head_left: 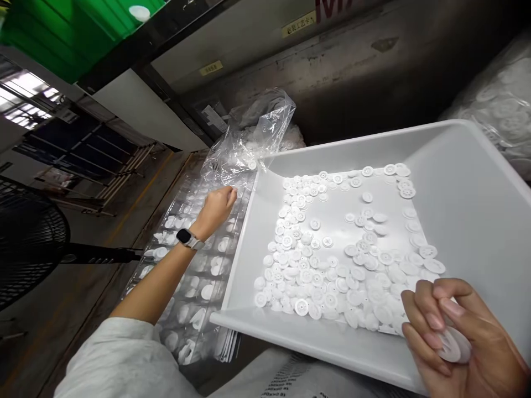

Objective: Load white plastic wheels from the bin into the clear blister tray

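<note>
My right hand (483, 345) is closed round a few white plastic discs (451, 345) at the lower right, over the near right corner of a large grey bin (468, 221). Many loose white discs (307, 275), some with spoke-like patterns, lie spread across the bin's floor. To the left, my left hand (216, 209) is closed with its fingertips pinched above a clear compartmented plastic tray (206, 265). What those fingers hold, if anything, is hidden. Small white parts (207, 291) sit in many of the tray's compartments.
A clear plastic bag (265, 124) with white parts stands behind the tray. Another filled bag (508, 105) is at the far right. A black fan (31, 243) stands at the left, and a green crate (78, 33) is above. A metal wall (323, 83) closes the back.
</note>
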